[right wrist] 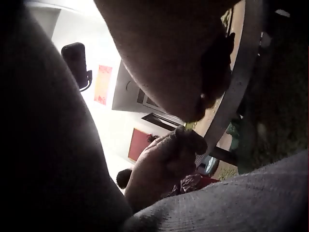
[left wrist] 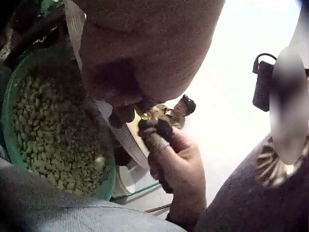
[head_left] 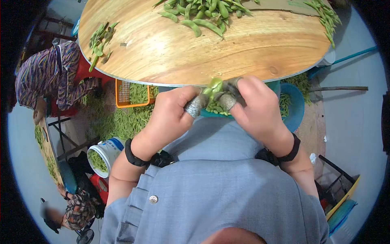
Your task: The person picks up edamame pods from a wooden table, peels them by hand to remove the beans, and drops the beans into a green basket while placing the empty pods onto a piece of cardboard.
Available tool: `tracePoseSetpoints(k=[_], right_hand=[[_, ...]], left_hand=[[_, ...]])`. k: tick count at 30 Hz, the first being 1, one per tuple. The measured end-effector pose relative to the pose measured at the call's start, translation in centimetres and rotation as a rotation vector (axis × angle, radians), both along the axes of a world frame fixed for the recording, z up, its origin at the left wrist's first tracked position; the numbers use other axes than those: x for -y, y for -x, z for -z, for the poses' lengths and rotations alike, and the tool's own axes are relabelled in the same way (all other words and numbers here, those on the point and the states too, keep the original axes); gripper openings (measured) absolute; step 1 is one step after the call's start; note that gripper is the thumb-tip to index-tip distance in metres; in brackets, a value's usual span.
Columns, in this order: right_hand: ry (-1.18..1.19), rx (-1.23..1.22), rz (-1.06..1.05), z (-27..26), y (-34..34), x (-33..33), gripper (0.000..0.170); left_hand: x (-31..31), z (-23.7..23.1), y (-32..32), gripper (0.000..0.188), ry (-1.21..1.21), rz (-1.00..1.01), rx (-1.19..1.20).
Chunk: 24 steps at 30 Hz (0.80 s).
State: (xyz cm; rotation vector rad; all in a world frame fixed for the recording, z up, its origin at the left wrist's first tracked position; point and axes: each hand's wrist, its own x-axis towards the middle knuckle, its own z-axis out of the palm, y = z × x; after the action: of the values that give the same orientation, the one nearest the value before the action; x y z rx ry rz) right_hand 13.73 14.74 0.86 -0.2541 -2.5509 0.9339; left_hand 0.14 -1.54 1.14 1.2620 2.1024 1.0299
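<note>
Just off the near edge of the wooden table [head_left: 260,65], both hands meet at a green soybean pod [head_left: 213,86]. My left hand [head_left: 170,107] pinches it from the left, and my right hand [head_left: 262,101] from the right. Silvery tape [head_left: 193,107] wraps the left thumb; the right thumb and forefinger are wrapped too. Below the hands, shelled beans [left wrist: 58,140] fill a green basin [left wrist: 8,108], seen best in the left wrist view. The right wrist view is dark, with fingers hiding most of the pod.
A heap of pods [head_left: 203,12] lies on the table's far side, with smaller clusters left and right. On the floor are an orange basket [head_left: 118,95], a white bucket [head_left: 115,150] and a blue basin [head_left: 298,103]. Two people [head_left: 48,77] are at the left.
</note>
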Motion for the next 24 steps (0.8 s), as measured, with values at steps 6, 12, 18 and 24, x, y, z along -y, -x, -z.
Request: tracePoseSetpoints(k=[6,12,18,24], right_hand=[[0.280,0.137,-0.003,-0.7,-0.1,-0.8,0.026],[0.611,0.121,-0.095,-0.4,0.0,-0.8,0.028],[1.530,0.295,-0.299,-1.3,0.5,-1.0,0.022],[0.756,0.155,-0.219,1.0,1.2,-2.4,0.021]], left_hand=[[-0.4,-1.7,-0.3,0.017,-0.072,0.228,-0.195],[-1.7,-2.0,-0.7,0.008,-0.151,0.268,-0.126],[-1.3,-2.6,0.2,0.011,-0.181,0.323,0.693],[3.2,-1.9,3.0,0.010,-0.015,0.131,0.478]])
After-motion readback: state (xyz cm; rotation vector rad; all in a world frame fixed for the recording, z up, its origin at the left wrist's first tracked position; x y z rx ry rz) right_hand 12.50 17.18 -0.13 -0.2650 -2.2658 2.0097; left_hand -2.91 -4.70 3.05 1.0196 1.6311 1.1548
